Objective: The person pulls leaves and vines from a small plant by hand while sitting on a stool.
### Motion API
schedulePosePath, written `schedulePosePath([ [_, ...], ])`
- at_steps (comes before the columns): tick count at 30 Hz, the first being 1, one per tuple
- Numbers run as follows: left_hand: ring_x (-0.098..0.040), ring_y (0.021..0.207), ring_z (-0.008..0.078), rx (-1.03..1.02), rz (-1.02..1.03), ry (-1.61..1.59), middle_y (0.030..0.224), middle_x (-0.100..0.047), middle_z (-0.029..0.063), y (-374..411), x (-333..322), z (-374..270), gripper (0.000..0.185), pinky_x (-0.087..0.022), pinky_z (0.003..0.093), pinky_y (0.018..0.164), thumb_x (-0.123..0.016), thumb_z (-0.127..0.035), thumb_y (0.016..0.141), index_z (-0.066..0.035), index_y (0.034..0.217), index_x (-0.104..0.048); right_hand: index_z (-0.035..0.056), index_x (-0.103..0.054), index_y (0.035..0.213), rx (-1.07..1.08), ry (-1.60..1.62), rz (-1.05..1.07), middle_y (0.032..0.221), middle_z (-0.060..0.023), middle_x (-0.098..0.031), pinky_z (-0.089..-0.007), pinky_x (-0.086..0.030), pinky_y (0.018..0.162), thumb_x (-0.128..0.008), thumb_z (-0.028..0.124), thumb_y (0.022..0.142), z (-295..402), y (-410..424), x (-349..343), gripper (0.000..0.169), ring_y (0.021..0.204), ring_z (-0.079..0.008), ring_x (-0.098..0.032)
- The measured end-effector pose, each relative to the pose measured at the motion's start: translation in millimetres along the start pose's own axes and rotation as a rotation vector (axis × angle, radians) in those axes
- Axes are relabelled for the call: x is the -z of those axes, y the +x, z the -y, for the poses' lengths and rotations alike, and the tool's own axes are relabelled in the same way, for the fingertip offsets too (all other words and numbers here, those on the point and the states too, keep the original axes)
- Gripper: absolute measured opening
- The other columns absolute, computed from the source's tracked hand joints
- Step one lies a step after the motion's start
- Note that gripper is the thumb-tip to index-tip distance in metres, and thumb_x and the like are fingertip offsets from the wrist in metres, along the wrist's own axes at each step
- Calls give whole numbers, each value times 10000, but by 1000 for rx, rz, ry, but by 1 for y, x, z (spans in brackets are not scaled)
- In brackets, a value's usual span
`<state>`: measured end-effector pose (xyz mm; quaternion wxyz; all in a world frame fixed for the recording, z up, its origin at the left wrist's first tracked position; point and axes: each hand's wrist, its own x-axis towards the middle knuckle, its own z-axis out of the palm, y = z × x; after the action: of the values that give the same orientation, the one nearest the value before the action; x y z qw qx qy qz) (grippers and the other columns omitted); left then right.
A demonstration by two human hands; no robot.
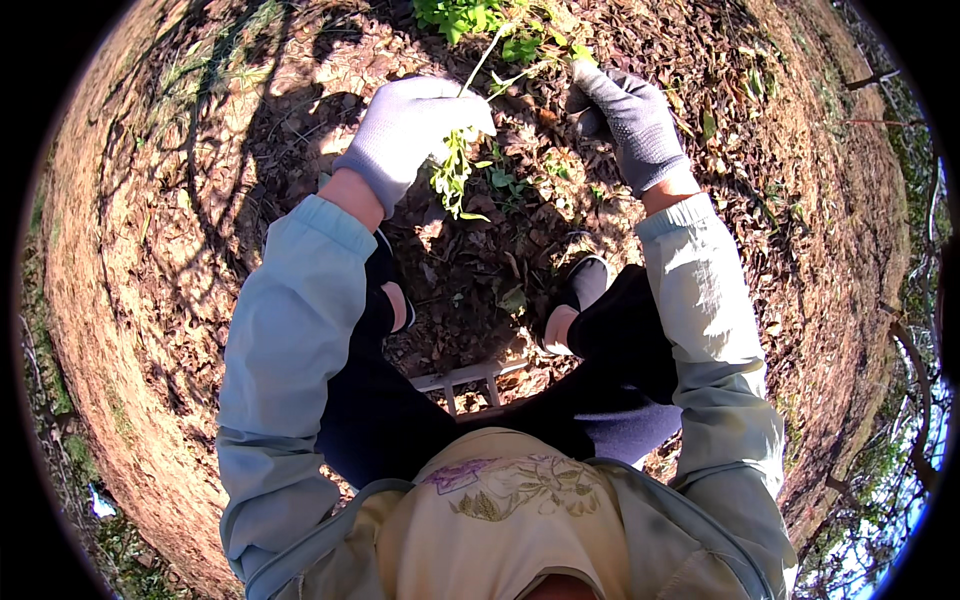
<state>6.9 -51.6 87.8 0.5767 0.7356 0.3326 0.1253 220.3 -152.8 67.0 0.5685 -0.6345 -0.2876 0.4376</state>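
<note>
My left hand [420, 127], in a pale knitted glove, is closed around a green leafy plant [452, 176]. Its leaves hang below my fist, while thin pale stems [486, 61] stick out above toward the low greenery. To the right, my right hand [626, 112] wears a grey glove with its fingers curled. A yellow-green leaf [583, 54] shows at its fingertips, where a thin stem runs across from the left hand's side. The exact grip there is partly hidden by the fingers. Both hands are above ground covered in dry leaves [517, 255].
A clump of bright green leaves [461, 16] grows at the top. My dark shoes [587, 283] stand apart on the leaf litter. Between my legs lies part of a slatted frame [469, 377], perhaps a low seat. Bare branches [919, 420] and shrubs line the right rim.
</note>
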Motion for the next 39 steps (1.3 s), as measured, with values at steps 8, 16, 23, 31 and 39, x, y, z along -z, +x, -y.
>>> schedulePosePath([
  [8, -626, 882, 241, -731, 91, 521, 945, -642, 122, 16, 10, 26, 268, -494, 306, 787, -500, -34, 816, -27, 1038, -649, 46, -603, 1157, 98, 100, 394, 888, 2, -628, -196, -461, 636, -652, 138, 859, -9, -3, -19, 317, 711, -72, -576],
  [16, -623, 864, 239, -629, 100, 375, 956, -632, 117, 13, 12, 31, 270, -495, 299, 766, -490, -27, 826, -21, 1046, -646, 28, -664, 930, 107, -29, 314, 739, -1, -632, -200, -457, 548, -665, 166, 856, -13, 0, -18, 157, 590, -66, -566],
  [23, -621, 884, 263, -429, 81, 302, 978, -635, 129, 8, 10, 19, 267, -501, 308, 786, -491, -57, 832, -27, 1047, -647, 23, -665, 870, 124, -4, 118, 708, -19, -638, -203, -439, 510, -661, 174, 860, -9, 4, -6, 152, 552, -75, -549],
  [31, -620, 913, 250, -122, 38, 1, 1007, -636, 132, 2, -2, 2, 254, -493, 303, 809, -492, -59, 837, -9, 1027, -652, 37, -682, 930, 133, -289, 238, 759, -6, -648, -217, -470, 547, -681, 298, 848, -3, -2, -5, 274, 600, -77, -581],
  [39, -613, 819, 109, 62, 65, -248, 887, -652, 58, 7, -5, 8, 206, -479, 246, 719, -617, -134, 853, 33, 968, -649, 44, -674, 832, 111, -54, 349, 690, -2, -641, -210, -430, 520, -702, 191, 827, -14, -7, -32, 150, 577, -55, -552],
])
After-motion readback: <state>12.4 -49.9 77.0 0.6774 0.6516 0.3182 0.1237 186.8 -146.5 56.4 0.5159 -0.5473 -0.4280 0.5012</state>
